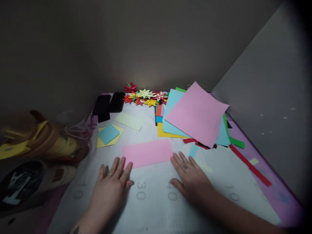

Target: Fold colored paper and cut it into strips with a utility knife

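Observation:
A pink paper rectangle (147,152) lies flat on the white, number-marked sheet (156,211) in front of me. My left hand (112,185) rests palm down with fingers spread, its fingertips at the paper's lower left corner. Flat at the paper's right end is my right hand (191,178), fingers apart, with the fingertips beside the lower right corner. Neither hand grips anything. A pale green paper strip (129,121) lies beyond the pink one, and a blue square (109,134) sits on a yellow paper (101,141) to the left.
Folded paper stars (145,94) line the back edge, beside two dark phones (117,102). Large colored sheets, a pink one (197,113) on top, are piled at the back right. A red strip (251,165) lies near the right edge. Bags and caps (48,146) are at the left.

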`<state>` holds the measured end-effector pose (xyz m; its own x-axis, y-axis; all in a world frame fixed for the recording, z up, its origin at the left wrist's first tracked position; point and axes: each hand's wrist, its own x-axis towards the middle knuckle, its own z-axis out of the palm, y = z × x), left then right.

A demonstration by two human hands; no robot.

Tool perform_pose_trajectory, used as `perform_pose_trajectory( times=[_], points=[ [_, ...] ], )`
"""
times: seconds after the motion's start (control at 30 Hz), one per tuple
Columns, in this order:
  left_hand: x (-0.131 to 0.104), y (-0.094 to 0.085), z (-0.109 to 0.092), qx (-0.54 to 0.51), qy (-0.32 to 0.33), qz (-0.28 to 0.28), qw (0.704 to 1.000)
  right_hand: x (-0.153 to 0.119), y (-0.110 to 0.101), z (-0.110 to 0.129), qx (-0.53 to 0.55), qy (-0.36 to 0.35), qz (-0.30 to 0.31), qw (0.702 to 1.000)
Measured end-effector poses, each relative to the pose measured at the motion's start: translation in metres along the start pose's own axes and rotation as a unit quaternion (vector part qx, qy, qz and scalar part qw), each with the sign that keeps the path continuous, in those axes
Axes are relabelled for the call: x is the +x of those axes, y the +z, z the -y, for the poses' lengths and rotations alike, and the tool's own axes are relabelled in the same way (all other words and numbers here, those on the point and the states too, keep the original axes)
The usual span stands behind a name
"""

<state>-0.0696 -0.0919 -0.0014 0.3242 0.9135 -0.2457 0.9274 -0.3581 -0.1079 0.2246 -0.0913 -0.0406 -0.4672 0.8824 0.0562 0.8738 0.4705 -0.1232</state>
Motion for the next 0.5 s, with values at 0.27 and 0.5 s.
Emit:
perform_pose_trajectory(
  times=[0.27,0.5],
  points=[
    [-0.02,-0.005,-0.006,0.006,-0.07,-0.027,0.997,0.003,-0.008,0.003,-0.037,0.042,0.04,0.998],
    [0.018,-0.042,0.006,-0.086,-0.054,-0.092,0.991,-0.002,-0.047,0.018,0.09,-0.098,0.016,0.991]
  ],
)
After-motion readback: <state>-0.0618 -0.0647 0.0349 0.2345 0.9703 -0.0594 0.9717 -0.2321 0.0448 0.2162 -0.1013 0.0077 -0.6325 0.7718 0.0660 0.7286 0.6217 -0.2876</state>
